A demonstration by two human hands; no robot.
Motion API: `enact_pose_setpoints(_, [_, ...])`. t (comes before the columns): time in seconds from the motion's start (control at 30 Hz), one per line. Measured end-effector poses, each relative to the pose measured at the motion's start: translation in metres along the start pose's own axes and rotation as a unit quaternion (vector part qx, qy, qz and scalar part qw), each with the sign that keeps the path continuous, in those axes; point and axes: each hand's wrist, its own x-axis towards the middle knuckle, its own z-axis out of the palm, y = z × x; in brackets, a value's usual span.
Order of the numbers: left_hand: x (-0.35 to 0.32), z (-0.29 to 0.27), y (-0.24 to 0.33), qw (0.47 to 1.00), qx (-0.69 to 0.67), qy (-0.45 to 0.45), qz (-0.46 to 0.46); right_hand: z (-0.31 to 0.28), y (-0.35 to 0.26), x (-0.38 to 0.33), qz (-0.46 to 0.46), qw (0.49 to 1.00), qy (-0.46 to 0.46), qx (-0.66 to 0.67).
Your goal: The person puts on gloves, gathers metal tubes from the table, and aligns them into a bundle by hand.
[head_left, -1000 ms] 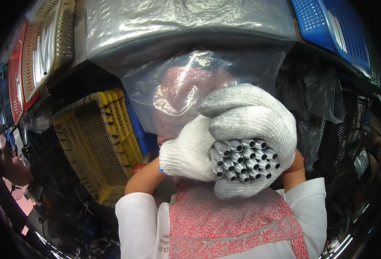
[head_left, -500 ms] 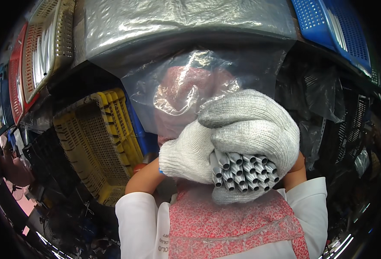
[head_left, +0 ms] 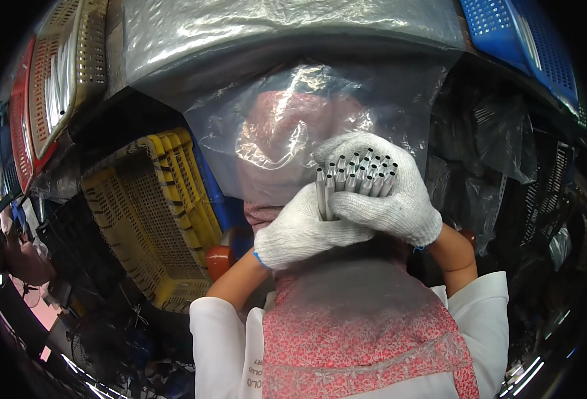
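Two knit-gloved hands, left hand [head_left: 300,229] and right hand [head_left: 390,193], grip pressed around hollow metal tubes [head_left: 354,176] before a crinkled clear bag [head_left: 293,126].

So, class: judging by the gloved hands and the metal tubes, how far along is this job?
Done: a bundle of metal tubes is gathered, ends roughly level. In hand: the right hand and left hand clasp it in front of a clear plastic bag. Left: the tubes look not yet inside the bag.

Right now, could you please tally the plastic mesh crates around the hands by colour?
Yellow plastic mesh crate: 1
Blue plastic mesh crate: 1
Red plastic mesh crate: 1
Beige plastic mesh crate: 1
Total: 4
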Motion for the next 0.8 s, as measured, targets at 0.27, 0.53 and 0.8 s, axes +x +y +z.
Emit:
enact_pose_setpoints(0.27, [-0.018,0.004,-0.012,0.999,0.031,0.034,-0.023,0.007,0.015,-0.016,0.215,0.949,-0.011,0.231])
enact_pose_setpoints(0.53, [-0.023,0.008,-0.008,0.99,0.024,0.112,-0.085,0.006,0.034,-0.03,0.237,0.943,0.024,0.233])
enact_pose_setpoints(0.8, [-0.022,0.015,-0.006,0.971,0.125,0.193,-0.07,0.013,0.035,-0.028,0.231,0.937,0.077,0.252])
